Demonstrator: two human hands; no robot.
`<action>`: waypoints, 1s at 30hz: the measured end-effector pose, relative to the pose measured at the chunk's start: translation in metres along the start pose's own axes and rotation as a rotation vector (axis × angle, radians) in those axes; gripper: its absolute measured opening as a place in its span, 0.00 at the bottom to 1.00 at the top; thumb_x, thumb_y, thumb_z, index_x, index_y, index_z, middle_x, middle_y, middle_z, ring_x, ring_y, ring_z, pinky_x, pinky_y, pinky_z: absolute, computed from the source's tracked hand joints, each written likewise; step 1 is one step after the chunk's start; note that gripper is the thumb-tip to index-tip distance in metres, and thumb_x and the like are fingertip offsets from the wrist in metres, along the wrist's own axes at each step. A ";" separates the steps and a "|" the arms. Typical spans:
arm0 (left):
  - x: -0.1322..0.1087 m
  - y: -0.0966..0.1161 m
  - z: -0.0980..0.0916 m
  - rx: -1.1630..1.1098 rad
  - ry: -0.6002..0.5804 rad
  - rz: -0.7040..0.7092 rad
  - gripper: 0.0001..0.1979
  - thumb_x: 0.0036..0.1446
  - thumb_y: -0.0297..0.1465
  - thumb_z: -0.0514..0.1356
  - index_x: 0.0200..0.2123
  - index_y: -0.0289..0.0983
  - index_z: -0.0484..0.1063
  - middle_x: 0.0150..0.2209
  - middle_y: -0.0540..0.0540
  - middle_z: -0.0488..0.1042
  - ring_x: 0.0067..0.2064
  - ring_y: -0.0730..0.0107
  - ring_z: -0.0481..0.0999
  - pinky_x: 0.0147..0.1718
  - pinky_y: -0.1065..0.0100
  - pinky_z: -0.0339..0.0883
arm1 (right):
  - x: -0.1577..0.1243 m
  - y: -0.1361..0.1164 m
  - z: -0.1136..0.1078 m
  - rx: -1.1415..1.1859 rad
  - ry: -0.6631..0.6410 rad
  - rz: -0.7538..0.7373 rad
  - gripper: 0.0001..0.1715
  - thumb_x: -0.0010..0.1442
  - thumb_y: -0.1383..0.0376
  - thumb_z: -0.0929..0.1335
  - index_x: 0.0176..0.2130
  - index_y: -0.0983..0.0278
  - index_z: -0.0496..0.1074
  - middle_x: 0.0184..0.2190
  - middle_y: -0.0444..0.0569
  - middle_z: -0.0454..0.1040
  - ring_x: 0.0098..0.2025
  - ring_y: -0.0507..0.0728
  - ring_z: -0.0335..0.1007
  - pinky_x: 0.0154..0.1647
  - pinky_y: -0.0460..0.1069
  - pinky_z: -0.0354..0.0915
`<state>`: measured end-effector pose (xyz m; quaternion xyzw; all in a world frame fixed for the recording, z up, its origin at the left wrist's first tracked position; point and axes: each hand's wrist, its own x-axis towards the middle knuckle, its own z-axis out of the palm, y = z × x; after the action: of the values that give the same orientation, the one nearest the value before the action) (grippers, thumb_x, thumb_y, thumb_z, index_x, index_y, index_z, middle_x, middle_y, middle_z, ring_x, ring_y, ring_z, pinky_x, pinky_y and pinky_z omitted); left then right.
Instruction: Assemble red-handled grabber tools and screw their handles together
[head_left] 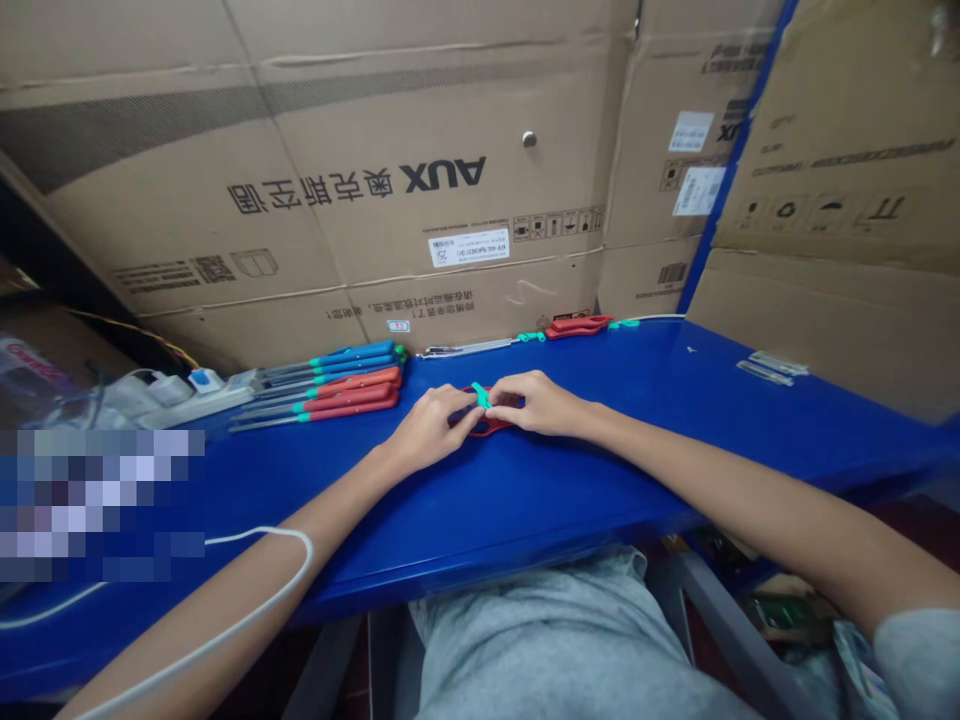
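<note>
Both hands meet over the middle of the blue table. My left hand (pixel 429 428) pinches the left side of a small bright green piece (pixel 481 396), thumb and fingers closed. From the other side, my right hand (pixel 541 402) has its thumb and index finger pressed to the same piece. Below the fingertips lies a red plastic handle part (pixel 491 430), partly covered by the hands; whether the fingers also touch it I cannot tell. Farther back are red handle parts (pixel 577 326) and more small green pieces (pixel 532 337), beside thin metal rods (pixel 469 349).
Several tools with blue handles (pixel 360 353) and red handles (pixel 360 395) lie stacked left of my hands. A power strip (pixel 217 395) stands behind them. Cardboard (pixel 360 110) walls the back. Clear strips (pixel 766 368) lie at right. A white cable (pixel 304 545) crosses my left forearm.
</note>
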<state>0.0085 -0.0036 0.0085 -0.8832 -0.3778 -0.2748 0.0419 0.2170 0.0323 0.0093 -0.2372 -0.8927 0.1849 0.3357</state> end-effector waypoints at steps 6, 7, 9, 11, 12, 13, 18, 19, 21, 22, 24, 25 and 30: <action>0.000 -0.004 0.009 -0.132 0.218 -0.044 0.08 0.60 0.31 0.59 0.38 0.41 0.80 0.42 0.47 0.81 0.42 0.63 0.79 0.44 0.63 0.72 | 0.000 0.002 0.001 -0.030 0.007 0.019 0.06 0.60 0.67 0.68 0.33 0.67 0.74 0.29 0.49 0.78 0.30 0.52 0.71 0.34 0.46 0.62; 0.000 -0.005 0.010 -0.139 0.242 -0.055 0.08 0.60 0.32 0.60 0.38 0.41 0.80 0.42 0.46 0.81 0.43 0.62 0.80 0.45 0.62 0.72 | 0.000 0.002 0.001 -0.034 0.003 0.019 0.07 0.61 0.67 0.68 0.32 0.67 0.74 0.29 0.48 0.78 0.30 0.52 0.71 0.34 0.46 0.62; 0.000 -0.005 0.012 -0.147 0.281 -0.072 0.07 0.59 0.32 0.62 0.37 0.41 0.81 0.42 0.46 0.81 0.42 0.62 0.80 0.45 0.61 0.73 | 0.001 0.002 0.000 -0.044 -0.004 0.020 0.07 0.61 0.67 0.67 0.32 0.67 0.74 0.29 0.48 0.77 0.30 0.52 0.70 0.34 0.46 0.61; 0.000 -0.005 0.012 -0.157 0.305 -0.073 0.07 0.58 0.32 0.62 0.36 0.41 0.81 0.41 0.46 0.81 0.42 0.63 0.80 0.45 0.61 0.74 | 0.001 0.001 0.000 -0.048 -0.009 0.022 0.07 0.61 0.67 0.67 0.32 0.67 0.74 0.29 0.48 0.77 0.30 0.52 0.70 0.34 0.46 0.61; 0.000 -0.005 0.012 -0.165 0.317 -0.070 0.06 0.58 0.32 0.63 0.36 0.41 0.81 0.41 0.46 0.81 0.41 0.63 0.80 0.44 0.61 0.74 | 0.001 0.000 0.000 -0.047 -0.010 0.022 0.07 0.61 0.67 0.67 0.32 0.67 0.74 0.29 0.49 0.77 0.30 0.52 0.70 0.34 0.46 0.61; 0.000 -0.005 0.012 -0.173 0.330 -0.067 0.06 0.58 0.32 0.63 0.36 0.41 0.81 0.40 0.46 0.81 0.41 0.63 0.80 0.43 0.61 0.75 | 0.000 -0.001 0.000 -0.044 -0.011 0.022 0.07 0.61 0.67 0.67 0.32 0.67 0.74 0.29 0.49 0.77 0.30 0.52 0.70 0.34 0.46 0.61; 0.001 -0.004 0.012 -0.198 0.379 -0.061 0.05 0.57 0.33 0.64 0.34 0.42 0.82 0.39 0.46 0.81 0.39 0.64 0.79 0.41 0.61 0.75 | 0.000 -0.004 -0.001 -0.043 -0.016 0.025 0.08 0.62 0.67 0.67 0.31 0.67 0.74 0.27 0.48 0.76 0.28 0.51 0.68 0.33 0.46 0.60; 0.001 -0.004 0.013 -0.198 0.383 -0.056 0.05 0.57 0.33 0.64 0.34 0.42 0.82 0.38 0.46 0.81 0.39 0.64 0.79 0.41 0.61 0.75 | 0.000 -0.004 -0.002 -0.043 -0.019 0.027 0.08 0.62 0.67 0.67 0.31 0.67 0.73 0.27 0.48 0.76 0.28 0.51 0.68 0.33 0.46 0.60; 0.001 -0.003 0.013 -0.196 0.396 -0.036 0.05 0.57 0.32 0.64 0.34 0.42 0.81 0.38 0.46 0.81 0.38 0.65 0.79 0.40 0.62 0.75 | 0.000 -0.005 -0.001 -0.043 -0.023 0.032 0.08 0.61 0.67 0.67 0.31 0.67 0.73 0.27 0.48 0.76 0.28 0.52 0.68 0.32 0.46 0.60; 0.001 -0.003 0.013 -0.197 0.402 -0.024 0.04 0.57 0.32 0.64 0.34 0.41 0.81 0.37 0.46 0.81 0.38 0.65 0.79 0.40 0.63 0.75 | 0.000 -0.006 -0.001 -0.044 -0.024 0.032 0.09 0.61 0.68 0.67 0.30 0.67 0.73 0.26 0.48 0.76 0.28 0.51 0.68 0.32 0.45 0.60; 0.002 -0.002 0.012 -0.203 0.410 -0.006 0.04 0.57 0.31 0.64 0.34 0.41 0.81 0.37 0.46 0.81 0.38 0.66 0.78 0.40 0.63 0.74 | 0.000 -0.007 -0.001 -0.045 -0.024 0.026 0.09 0.61 0.68 0.67 0.29 0.68 0.73 0.25 0.48 0.75 0.27 0.51 0.67 0.31 0.45 0.59; 0.002 -0.001 0.012 -0.205 0.412 0.001 0.04 0.57 0.30 0.64 0.34 0.40 0.81 0.37 0.46 0.81 0.38 0.66 0.78 0.39 0.64 0.74 | 0.000 -0.007 -0.001 -0.044 -0.025 0.021 0.09 0.61 0.68 0.67 0.29 0.68 0.72 0.25 0.48 0.75 0.27 0.51 0.67 0.31 0.45 0.59; 0.002 0.001 0.010 -0.216 0.384 0.018 0.04 0.57 0.29 0.63 0.35 0.39 0.80 0.37 0.45 0.80 0.39 0.66 0.77 0.41 0.64 0.73 | 0.000 -0.007 -0.001 -0.037 -0.028 0.020 0.08 0.61 0.68 0.67 0.29 0.68 0.73 0.26 0.48 0.75 0.27 0.51 0.67 0.31 0.45 0.60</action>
<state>0.0149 0.0001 0.0008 -0.8173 -0.3235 -0.4763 0.0207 0.2159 0.0270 0.0132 -0.2496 -0.8982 0.1751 0.3167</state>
